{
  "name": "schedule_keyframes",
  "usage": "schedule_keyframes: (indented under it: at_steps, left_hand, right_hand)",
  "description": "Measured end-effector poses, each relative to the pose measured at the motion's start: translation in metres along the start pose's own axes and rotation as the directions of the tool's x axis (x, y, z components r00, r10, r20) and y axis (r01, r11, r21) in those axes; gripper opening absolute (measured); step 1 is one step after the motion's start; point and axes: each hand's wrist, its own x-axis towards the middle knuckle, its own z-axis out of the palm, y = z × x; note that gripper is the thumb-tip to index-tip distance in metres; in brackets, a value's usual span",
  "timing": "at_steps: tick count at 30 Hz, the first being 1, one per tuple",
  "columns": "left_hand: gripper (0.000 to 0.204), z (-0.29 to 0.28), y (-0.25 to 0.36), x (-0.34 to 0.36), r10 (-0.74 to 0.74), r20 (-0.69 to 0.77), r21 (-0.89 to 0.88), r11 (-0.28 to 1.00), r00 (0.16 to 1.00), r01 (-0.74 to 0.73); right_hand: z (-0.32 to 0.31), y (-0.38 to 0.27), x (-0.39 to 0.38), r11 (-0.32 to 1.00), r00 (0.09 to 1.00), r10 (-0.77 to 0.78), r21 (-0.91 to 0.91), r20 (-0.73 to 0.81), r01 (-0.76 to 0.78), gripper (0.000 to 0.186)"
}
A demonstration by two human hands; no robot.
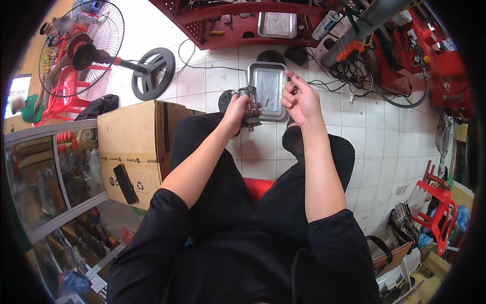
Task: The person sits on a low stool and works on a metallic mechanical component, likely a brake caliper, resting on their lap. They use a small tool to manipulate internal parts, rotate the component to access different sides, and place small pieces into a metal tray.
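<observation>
My left hand [236, 112] is closed around a dark metal mechanical part [251, 121] with rods and a bracket-like frame. A round dark disc with holes [225, 101] shows just left of that hand; whether it belongs to the part I cannot tell. Raised over the right edge of a shallow metal tray [271, 83], my right hand [304, 101] has its fingers curled and pressed together. Something small and dark seems to sit between them, too small to name. The tray lies on the tiled floor beyond my knees.
At left, a cardboard box [131, 126] bears a phone [125, 183]. A standing fan [86, 55] is behind it, its cord crossing the floor. Ahead stands a red tool bench [228, 40] with another tray. Cables and a hose [412, 104] lie to the right. Another person sits far left.
</observation>
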Motion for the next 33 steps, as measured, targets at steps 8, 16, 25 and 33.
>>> schedule_keyframes:
  at_steps: [8,16,25,33]
  left_hand:
    - [0.043,-0.016,-0.019,0.048,-0.241,-0.133,-0.031,0.971,0.961,0.239]
    - [0.046,-0.028,-0.073,0.124,0.061,-0.185,0.175,0.984,0.981,-0.028]
    - [0.042,0.025,0.053,0.037,0.46,0.072,-0.211,0.874,0.885,-0.437]
    - [0.061,-0.034,0.086,-0.109,0.689,-0.024,0.439,0.658,0.724,-0.612]
  right_hand:
    - [0.021,-0.025,-0.022,0.978,0.981,-0.191,-0.088,-0.011,0.19,0.035]
    - [0.01,-0.031,-0.018,0.981,0.985,-0.16,-0.118,-0.064,0.152,0.019]
    - [0.0,-0.027,-0.007,0.983,0.989,-0.142,-0.127,-0.051,0.135,0.027]
    - [0.027,0.01,-0.015,0.948,0.987,-0.047,-0.304,0.155,0.093,0.027]
